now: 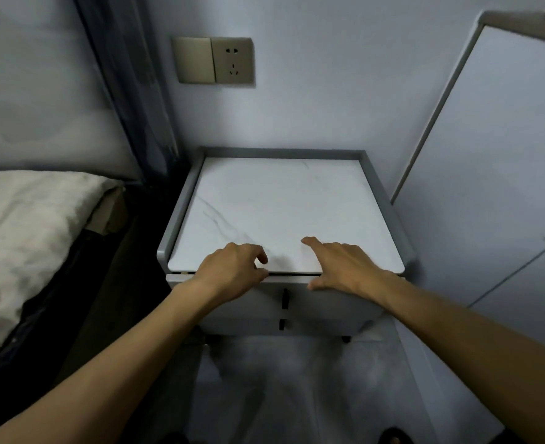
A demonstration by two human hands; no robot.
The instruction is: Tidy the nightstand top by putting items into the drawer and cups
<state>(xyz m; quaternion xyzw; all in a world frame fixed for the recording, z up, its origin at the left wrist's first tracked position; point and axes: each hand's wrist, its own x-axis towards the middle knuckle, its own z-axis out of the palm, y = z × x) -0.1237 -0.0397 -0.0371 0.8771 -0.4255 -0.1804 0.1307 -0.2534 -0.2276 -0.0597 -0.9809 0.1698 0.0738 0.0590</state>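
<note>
L hand (232, 267): over front edge of tabletop (280, 203), left of centre. Fingers loosely curled, tips pointing down toward the marble. Thumb tucked at the front lip. Not closed round anything. Whether the tips touch the surface: can't tell.

R hand (345, 267): over front edge, right of centre. Fingers more or less straight and relaxed. Index finger (309, 243) stretched fwd and lying low over the marble. Thumb (316, 285) drops over the lip in front of the upper drawer (329, 304). Nothing pinched or gripped. Hands near each other, not touching.

Nightstand (181, 206): against back wall, between bed (24, 235) and wardrobe door (489, 155). Grey raised rim on left, back and right sides. Tabletop white w/ faint grey veining. Two drawers in the front, upper above lower drawer (322, 325), each w/ small black handle at mid-width (upper handle (285, 298), lower handle (282, 324)). Dark slit runs under the tabletop's front edge. Both drawer fronts look flush, pushed in.

Surroundings: switch (194, 60) and socket (232, 60) side by side on wall above nightstand. Curtain (130, 91) hangs between bed and nightstand.
</note>
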